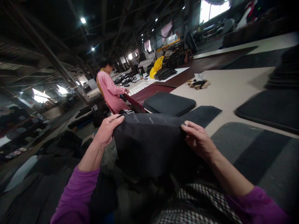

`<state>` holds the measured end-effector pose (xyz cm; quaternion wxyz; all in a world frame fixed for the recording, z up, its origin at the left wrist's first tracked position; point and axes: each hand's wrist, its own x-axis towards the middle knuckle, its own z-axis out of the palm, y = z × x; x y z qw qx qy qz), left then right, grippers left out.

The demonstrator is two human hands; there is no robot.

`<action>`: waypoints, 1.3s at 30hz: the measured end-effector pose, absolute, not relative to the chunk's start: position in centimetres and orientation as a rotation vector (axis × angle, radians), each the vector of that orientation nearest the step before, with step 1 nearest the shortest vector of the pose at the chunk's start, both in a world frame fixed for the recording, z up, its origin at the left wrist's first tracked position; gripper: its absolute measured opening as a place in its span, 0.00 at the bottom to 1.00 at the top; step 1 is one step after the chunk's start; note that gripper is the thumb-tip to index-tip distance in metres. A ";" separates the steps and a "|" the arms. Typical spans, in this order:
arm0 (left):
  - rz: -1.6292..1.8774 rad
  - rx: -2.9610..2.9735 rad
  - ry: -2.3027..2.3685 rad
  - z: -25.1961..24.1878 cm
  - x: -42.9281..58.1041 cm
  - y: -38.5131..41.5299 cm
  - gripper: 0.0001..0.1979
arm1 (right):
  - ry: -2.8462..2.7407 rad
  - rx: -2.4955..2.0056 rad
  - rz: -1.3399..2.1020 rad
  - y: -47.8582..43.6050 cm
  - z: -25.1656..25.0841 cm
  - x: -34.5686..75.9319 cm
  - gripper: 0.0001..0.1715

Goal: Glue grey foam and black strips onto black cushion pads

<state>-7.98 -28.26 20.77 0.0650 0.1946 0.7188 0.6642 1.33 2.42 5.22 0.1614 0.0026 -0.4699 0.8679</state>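
A piece of black fabric [149, 143] with faint pale lettering along its top hangs between my two hands, in front of my body. My left hand [106, 130] pinches its upper left corner between thumb and fingers. At the upper right corner, my right hand [198, 137] grips the cloth in the same way. The top edge is stretched nearly straight, and the lower part drops into shadow. Just beyond the fabric, a stack of dark rounded panels [169, 102] lies on the table, with a flat dark piece [201, 115] beside it.
The pale table [224, 84] runs along my right, bearing more dark panels [271, 107] and a small bundle of scraps [198, 84]. A co-worker in pink [109, 90] stands ahead at a table with white pieces [141, 86]. Dark cloth [42, 183] is heaped at my left.
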 end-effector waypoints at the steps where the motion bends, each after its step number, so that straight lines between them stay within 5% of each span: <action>1: 2.003 0.586 2.176 20.5 -8.2 -28.2 0.17 | -1.352 -0.006 2.476 2.5 4.8 1.5 0.24; 16: 1.829 0.624 2.430 17.7 -12.0 -26.2 0.20 | -1.636 -0.146 2.172 2.3 1.7 3.5 0.20; 39: 1.689 0.751 2.593 16.9 -17.7 -22.3 0.21 | -1.706 -0.159 2.438 -1.6 -2.1 4.1 0.23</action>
